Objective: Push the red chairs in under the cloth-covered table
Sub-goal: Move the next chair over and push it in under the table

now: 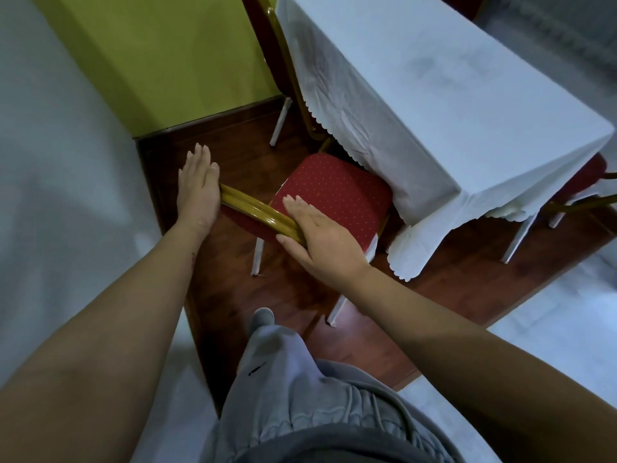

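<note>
Dark wood floor [233, 295] w/ pale tile [551, 329] alongside, green wall [150, 55] at back.

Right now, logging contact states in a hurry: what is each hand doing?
Left hand: open and flat, palm against the left end of the chair's gold back rail, gripping nothing.
Right hand: open, fingers extended, resting on the rail's right end.

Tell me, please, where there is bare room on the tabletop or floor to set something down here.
The white tablecloth top is bare all over. The wood floor is open between the green wall and the red chair. It is crowded at the table's near corner, where chair seat, hanging cloth and both flat hands, left hand and right hand, meet.
</note>
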{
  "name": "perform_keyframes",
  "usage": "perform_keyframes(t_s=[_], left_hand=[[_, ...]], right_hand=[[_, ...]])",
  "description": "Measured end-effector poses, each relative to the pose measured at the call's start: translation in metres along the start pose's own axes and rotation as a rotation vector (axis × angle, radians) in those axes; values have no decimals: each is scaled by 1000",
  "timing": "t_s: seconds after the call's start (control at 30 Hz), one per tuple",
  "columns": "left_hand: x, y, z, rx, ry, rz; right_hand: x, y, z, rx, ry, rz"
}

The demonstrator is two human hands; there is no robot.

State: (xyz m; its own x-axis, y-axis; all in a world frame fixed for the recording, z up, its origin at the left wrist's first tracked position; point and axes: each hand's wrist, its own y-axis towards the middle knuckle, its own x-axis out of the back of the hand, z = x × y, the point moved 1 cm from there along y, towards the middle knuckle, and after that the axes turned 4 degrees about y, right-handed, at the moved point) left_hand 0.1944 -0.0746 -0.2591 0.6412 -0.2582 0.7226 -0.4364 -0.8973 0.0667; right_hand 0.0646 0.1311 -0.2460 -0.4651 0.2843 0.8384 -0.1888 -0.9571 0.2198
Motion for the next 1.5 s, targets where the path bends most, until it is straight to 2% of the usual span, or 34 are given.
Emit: perform_keyframes(t_s=[0.33, 0.7, 0.93, 1.2, 1.5], left_hand=[[-20, 77, -10, -81, 14, 69], [-31, 165, -11, -218, 58, 237], [-31, 205, -8, -279, 83, 296], [-28, 217, -2, -429, 81, 308], [-38, 249, -6, -436, 73, 301]], right_hand=[[1, 47, -22, -133, -87, -62], [-13, 106, -24, -320, -126, -107], [-26, 138, -23, -415, -241, -149], [-33, 152, -25, -497, -359, -142], [-33, 176, -35, -562, -370, -146]])
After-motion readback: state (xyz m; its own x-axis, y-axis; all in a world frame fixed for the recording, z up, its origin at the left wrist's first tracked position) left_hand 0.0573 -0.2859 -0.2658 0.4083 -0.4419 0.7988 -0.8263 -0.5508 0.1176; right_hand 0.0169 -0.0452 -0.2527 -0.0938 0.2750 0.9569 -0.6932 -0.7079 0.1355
